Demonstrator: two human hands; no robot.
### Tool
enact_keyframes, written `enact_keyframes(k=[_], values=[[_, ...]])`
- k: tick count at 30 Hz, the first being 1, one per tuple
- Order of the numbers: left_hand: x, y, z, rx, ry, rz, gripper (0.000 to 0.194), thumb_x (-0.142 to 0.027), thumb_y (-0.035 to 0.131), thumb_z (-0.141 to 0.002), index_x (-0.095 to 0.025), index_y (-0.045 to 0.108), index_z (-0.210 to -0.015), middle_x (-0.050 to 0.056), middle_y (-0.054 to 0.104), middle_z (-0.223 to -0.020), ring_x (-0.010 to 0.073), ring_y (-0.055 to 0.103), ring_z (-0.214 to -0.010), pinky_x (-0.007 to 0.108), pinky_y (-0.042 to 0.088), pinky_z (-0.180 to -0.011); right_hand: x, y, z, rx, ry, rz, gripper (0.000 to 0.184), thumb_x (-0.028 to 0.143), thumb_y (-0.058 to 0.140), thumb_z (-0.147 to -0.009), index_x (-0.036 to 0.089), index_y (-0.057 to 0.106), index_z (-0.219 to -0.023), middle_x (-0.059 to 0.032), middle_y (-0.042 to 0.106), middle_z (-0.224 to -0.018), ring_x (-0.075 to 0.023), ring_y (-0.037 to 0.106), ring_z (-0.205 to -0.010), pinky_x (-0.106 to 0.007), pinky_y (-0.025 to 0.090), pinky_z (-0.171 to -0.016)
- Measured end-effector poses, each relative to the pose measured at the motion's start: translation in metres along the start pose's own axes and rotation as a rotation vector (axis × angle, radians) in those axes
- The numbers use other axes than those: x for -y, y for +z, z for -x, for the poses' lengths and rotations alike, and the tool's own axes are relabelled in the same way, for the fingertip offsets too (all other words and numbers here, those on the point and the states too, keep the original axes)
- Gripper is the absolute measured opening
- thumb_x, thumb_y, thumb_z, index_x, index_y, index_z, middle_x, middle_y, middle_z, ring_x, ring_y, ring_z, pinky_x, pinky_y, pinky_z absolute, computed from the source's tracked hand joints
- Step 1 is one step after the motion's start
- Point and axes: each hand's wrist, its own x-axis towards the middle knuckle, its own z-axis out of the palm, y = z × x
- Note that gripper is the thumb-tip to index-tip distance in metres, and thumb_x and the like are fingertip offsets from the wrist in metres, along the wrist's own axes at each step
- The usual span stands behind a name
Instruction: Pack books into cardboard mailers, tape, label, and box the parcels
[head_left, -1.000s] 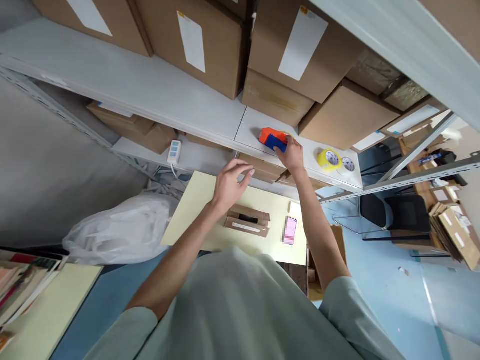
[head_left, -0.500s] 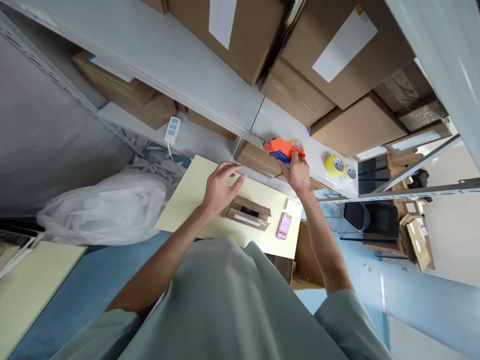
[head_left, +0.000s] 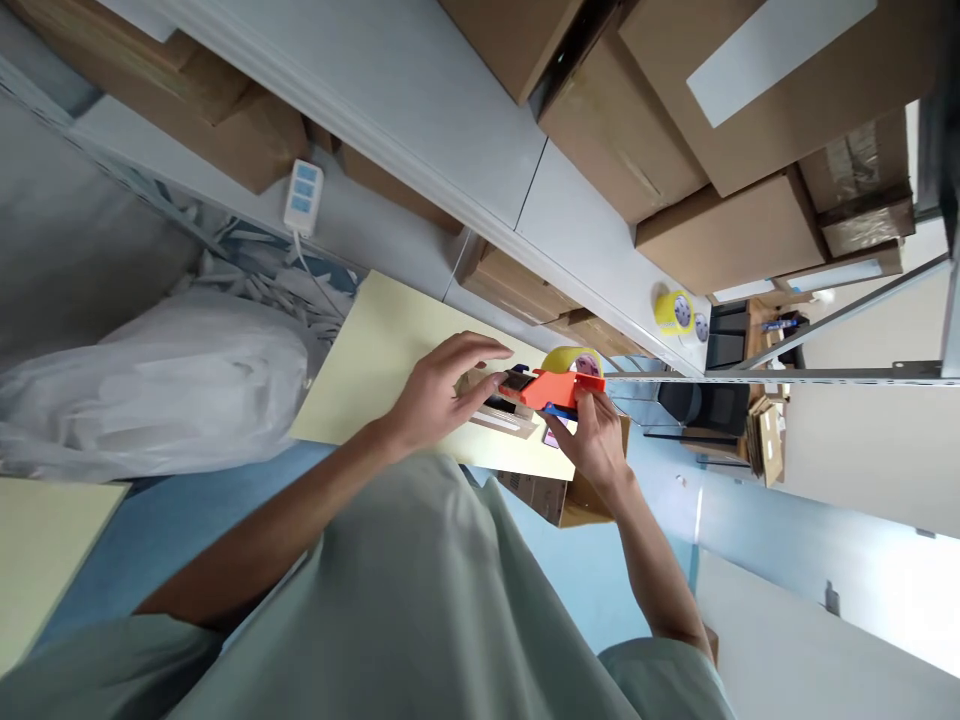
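Observation:
My right hand grips an orange and blue tape dispenser loaded with a yellow tape roll, held just above the pale yellow table. My left hand reaches toward the dispenser's front end, fingers curled and touching it near the tape's edge. A small cardboard box lies on the table under both hands, mostly hidden by them.
A grey shelf carries large cardboard boxes and yellow tape rolls. A white power strip lies on a lower shelf. A white plastic bag sits left of the table. An open carton stands under the table's edge.
My right hand lifted the tape dispenser off the shelf and brought it down over the box on the table. My left hand moved to the dispenser's front. The view tilted downward.

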Motion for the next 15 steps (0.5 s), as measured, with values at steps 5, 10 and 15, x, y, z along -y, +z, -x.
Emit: enact_keyframes(k=[5, 10, 15], values=[[-0.004, -0.012, 0.009, 0.014, 0.052, 0.017, 0.02, -0.037, 0.065, -0.11, -0.03, 0.079, -0.123, 0.005, 0.082, -0.116, 0.022, 0.078, -0.109, 0.041, 0.067, -0.098, 0.015, -0.005, 0.013, -0.002, -0.021, 0.069, 0.023, 0.052, 0.059, -0.112, 0.029, 0.057, -0.115, -0.01, 0.075, -0.091, -0.0345, 0.077, -0.091, -0.053, 0.069, -0.081], [-0.003, -0.019, 0.02, 0.01, 0.194, -0.044, 0.021, -0.039, 0.085, -0.099, -0.032, 0.081, -0.118, 0.001, 0.084, -0.108, 0.0188, 0.077, -0.093, 0.038, 0.064, -0.088, 0.027, -0.012, 0.014, -0.053, -0.08, 0.092, 0.025, 0.045, 0.062, -0.112, 0.025, 0.054, -0.121, -0.0092, 0.074, -0.093, -0.0301, 0.075, -0.086, -0.047, 0.069, -0.076], [-0.001, -0.019, 0.028, -0.027, 0.213, -0.104, 0.023, -0.035, 0.086, -0.099, -0.033, 0.079, -0.121, 0.001, 0.084, -0.108, 0.0165, 0.074, -0.089, 0.035, 0.061, -0.084, 0.037, -0.016, 0.008, -0.072, -0.132, 0.052, 0.026, 0.037, 0.065, -0.111, 0.023, 0.052, -0.129, -0.0059, 0.071, -0.088, -0.0291, 0.073, -0.082, -0.047, 0.068, -0.076]])
